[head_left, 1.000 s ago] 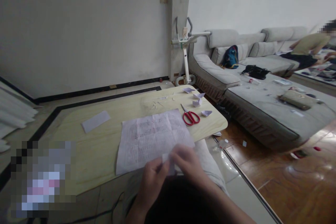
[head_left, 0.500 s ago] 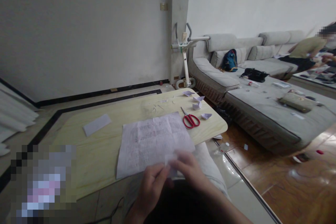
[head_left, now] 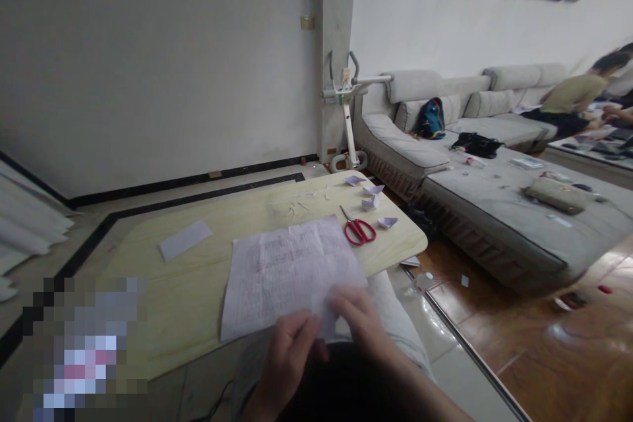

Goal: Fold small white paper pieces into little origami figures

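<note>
Between my hands is a small piece of white paper (head_left: 324, 318), blurred against the printed sheet behind it. My left hand (head_left: 291, 343) pinches its left side with thumb and fingers. My right hand (head_left: 357, 315) is at its right side, fingers bent onto the paper. Just beyond them a large creased printed sheet (head_left: 281, 270) lies on the pale wooden table (head_left: 182, 303). Red-handled scissors (head_left: 359, 231) rest, blades slightly apart, off the sheet's right edge. Several small folded paper boats (head_left: 388, 222) stand near the table's right end.
A folded paper strip (head_left: 184, 241) lies on the left of the table, and thin paper scraps (head_left: 298, 206) toward the back. To the right is a grey sofa (head_left: 484, 211) with bags on it. A person (head_left: 573, 95) sits farther off. An exercise machine (head_left: 349, 119) stands behind.
My right hand has shifted slightly right, away from my left, and more of the small paper shows between them. My left hand stays nearly in place. The view has tilted a little.
</note>
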A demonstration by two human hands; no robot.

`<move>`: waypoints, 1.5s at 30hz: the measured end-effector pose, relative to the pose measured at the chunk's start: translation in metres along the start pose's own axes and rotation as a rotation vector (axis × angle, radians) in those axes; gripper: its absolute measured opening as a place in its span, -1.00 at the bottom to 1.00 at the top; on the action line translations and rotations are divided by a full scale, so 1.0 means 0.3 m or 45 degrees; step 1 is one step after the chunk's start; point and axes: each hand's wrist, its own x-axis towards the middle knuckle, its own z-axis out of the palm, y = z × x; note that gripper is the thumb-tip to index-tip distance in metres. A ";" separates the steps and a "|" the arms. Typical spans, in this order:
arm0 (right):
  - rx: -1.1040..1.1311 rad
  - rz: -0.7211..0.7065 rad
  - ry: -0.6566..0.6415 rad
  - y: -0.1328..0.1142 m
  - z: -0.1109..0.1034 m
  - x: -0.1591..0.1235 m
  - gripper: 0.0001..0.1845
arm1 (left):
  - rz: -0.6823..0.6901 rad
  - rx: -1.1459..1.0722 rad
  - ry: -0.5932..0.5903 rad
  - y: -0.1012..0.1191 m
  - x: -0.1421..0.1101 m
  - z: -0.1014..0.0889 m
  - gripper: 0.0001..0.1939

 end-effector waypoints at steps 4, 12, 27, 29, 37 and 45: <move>-0.027 0.001 0.043 0.007 0.004 -0.003 -0.59 | 0.022 -0.029 0.016 0.016 -0.004 -0.007 -0.53; -0.027 -0.060 0.001 -0.041 0.020 0.000 -0.68 | 0.088 -0.016 0.096 0.003 0.001 -0.011 -0.52; -0.381 -0.398 0.153 -0.063 0.028 0.002 -0.67 | 0.867 0.507 0.506 -0.026 0.026 0.008 -0.71; -0.413 -0.451 0.106 -0.072 0.031 -0.004 -0.72 | 0.782 0.506 0.467 -0.030 0.029 0.001 -0.70; -0.439 -0.515 0.256 -0.067 0.034 -0.001 -0.93 | 0.310 -0.010 0.463 0.029 0.007 -0.007 -0.63; -0.385 -0.496 0.181 -0.105 0.031 -0.003 -0.90 | 0.379 0.169 0.309 0.016 0.011 -0.003 -0.62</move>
